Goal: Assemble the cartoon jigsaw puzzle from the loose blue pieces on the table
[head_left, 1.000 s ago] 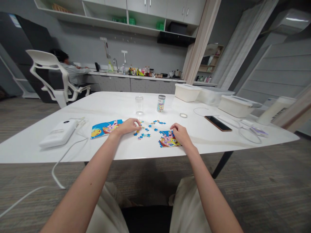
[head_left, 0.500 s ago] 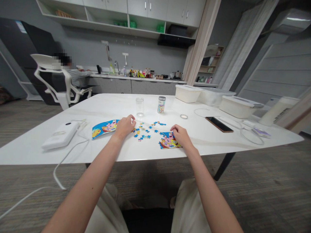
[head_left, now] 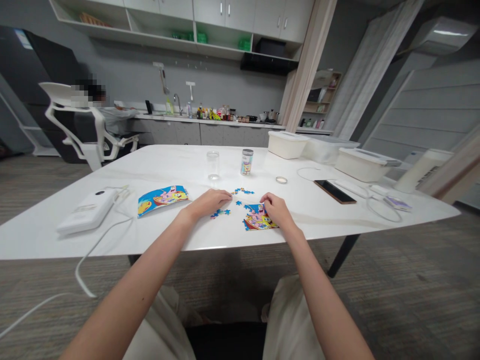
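My left hand reaches over the loose blue puzzle pieces, its fingers together and pointing right; whatever lies under it is hidden. My right hand rests at the upper right of the partly joined puzzle, fingers curled, with nothing I can make out between them. More small pieces form an arc beyond the gap between the hands. A curved picture sheet with the same cartoon lies to the left. Behind stand a clear jar and a printed can.
A metal ring lid and a phone lie to the right, near cables and white boxes. A white power bank with a cable sits at the left. A person sits beyond the table, by a white chair.
My left hand has moved right, from beside the picture sheet to over the loose pieces, covering several. My right hand stays by the joined puzzle. The view has shifted slightly.
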Available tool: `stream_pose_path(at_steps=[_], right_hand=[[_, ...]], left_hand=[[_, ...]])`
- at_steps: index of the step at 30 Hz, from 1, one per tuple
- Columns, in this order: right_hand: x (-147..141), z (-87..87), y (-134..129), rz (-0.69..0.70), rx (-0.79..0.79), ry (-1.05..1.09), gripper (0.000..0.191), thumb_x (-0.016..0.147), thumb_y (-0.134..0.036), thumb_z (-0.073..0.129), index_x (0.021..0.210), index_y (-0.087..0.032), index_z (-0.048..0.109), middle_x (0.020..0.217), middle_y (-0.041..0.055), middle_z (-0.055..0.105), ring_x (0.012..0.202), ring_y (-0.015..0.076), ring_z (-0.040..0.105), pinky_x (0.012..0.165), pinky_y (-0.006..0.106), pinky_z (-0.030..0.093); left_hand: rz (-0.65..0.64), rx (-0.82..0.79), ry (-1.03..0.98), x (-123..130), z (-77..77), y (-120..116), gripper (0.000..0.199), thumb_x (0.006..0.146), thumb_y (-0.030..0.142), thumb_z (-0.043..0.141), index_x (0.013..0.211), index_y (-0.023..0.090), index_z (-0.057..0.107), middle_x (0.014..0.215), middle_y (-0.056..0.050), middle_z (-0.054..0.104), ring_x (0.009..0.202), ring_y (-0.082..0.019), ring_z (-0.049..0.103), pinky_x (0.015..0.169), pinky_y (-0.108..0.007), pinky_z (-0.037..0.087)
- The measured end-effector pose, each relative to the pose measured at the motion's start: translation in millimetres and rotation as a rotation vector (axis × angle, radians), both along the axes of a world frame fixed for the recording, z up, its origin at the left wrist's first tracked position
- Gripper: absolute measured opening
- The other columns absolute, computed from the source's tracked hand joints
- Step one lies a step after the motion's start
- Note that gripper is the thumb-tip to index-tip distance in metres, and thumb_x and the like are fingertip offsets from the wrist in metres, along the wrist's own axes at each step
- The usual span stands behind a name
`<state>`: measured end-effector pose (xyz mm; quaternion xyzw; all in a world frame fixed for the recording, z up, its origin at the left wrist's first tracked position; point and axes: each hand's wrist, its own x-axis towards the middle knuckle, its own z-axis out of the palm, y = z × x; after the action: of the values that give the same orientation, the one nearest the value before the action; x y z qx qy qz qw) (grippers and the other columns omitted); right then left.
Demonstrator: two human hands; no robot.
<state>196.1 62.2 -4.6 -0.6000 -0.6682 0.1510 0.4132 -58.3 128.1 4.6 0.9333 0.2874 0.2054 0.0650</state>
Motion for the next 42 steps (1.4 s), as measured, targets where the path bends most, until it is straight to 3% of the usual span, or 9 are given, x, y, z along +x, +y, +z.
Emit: stream_pose_path(at_steps=[10, 16, 20, 24, 29, 35, 42], right_hand=[[-1, 1.9, -1, 0.004, -0.002, -0.018, 0.023, 0.077, -0.017, 0.038, 0.076, -0.020, 0.061, 0.061, -0.0012, 0.058, 0.061, 0.0148, 0.053, 0.063, 0.026, 0.037], [0, 1.3, 1, 0.002, -0.010, -0.009, 0.021, 0.077, -0.015, 0.039, 0.075, -0.020, 0.060, 0.059, -0.0022, 0.057, 0.059, 0.0140, 0.052, 0.062, 0.025, 0.037], [1, 0.4, 2, 0.018, -0.002, -0.007, 0.021, 0.077, -0.014, 0.040, 0.076, -0.020, 0.060, 0.057, -0.0032, 0.055, 0.056, 0.0138, 0.052, 0.062, 0.026, 0.038], [-4, 2.4, -2, 0.147, 0.081, -0.026, 0.019, 0.081, -0.017, 0.043, 0.083, -0.019, 0.062, 0.065, -0.0014, 0.058, 0.061, 0.0138, 0.053, 0.064, 0.026, 0.040], [-10, 6.7, -8, 0.361, 0.153, -0.107, 0.015, 0.084, -0.026, 0.055, 0.088, -0.017, 0.065, 0.080, 0.0023, 0.061, 0.067, 0.0125, 0.052, 0.066, 0.025, 0.041], [-11, 7.4, -9, 0.385, 0.123, -0.100, 0.013, 0.084, -0.027, 0.057, 0.087, -0.017, 0.066, 0.079, 0.0013, 0.063, 0.063, 0.0109, 0.049, 0.063, 0.024, 0.039], [-11, 5.4, -8, 0.394, 0.081, -0.092, 0.015, 0.085, -0.028, 0.055, 0.085, -0.017, 0.065, 0.075, 0.0002, 0.064, 0.062, 0.0108, 0.050, 0.062, 0.023, 0.039]], left_hand=[[0.142, -0.108, -0.044, 3, 9.0, -7, 0.014, 0.084, 0.024, 0.053, 0.090, 0.018, 0.065, 0.089, -0.005, 0.069, 0.084, -0.019, 0.062, 0.082, -0.030, 0.044], [0.137, -0.331, -0.202, 5, 6.5, -7, 0.022, 0.081, 0.023, 0.054, 0.100, 0.017, 0.064, 0.089, -0.004, 0.066, 0.079, -0.015, 0.059, 0.074, -0.026, 0.045], [0.105, -0.401, -0.302, 9, 10.7, -9, 0.024, 0.083, 0.026, 0.054, 0.101, 0.015, 0.066, 0.094, -0.006, 0.068, 0.084, -0.016, 0.060, 0.077, -0.027, 0.046], [-0.017, -0.570, -0.408, 24, 14.8, -15, 0.027, 0.083, 0.036, 0.057, 0.098, 0.015, 0.066, 0.098, -0.007, 0.069, 0.088, -0.017, 0.062, 0.080, -0.029, 0.047], [-0.099, -0.698, -0.500, 38, 11.8, -22, 0.027, 0.076, 0.040, 0.064, 0.085, 0.015, 0.061, 0.083, -0.003, 0.066, 0.079, -0.015, 0.062, 0.076, -0.029, 0.047], [-0.057, -0.799, -0.549, 39, 13.6, -32, 0.029, 0.073, 0.041, 0.069, 0.081, 0.015, 0.057, 0.077, -0.004, 0.068, 0.080, -0.017, 0.066, 0.080, -0.032, 0.049], [-0.030, -0.795, -0.509, 40, 9.9, -32, 0.034, 0.068, 0.045, 0.074, 0.077, 0.015, 0.061, 0.077, -0.006, 0.071, 0.078, -0.018, 0.067, 0.077, -0.031, 0.050]])
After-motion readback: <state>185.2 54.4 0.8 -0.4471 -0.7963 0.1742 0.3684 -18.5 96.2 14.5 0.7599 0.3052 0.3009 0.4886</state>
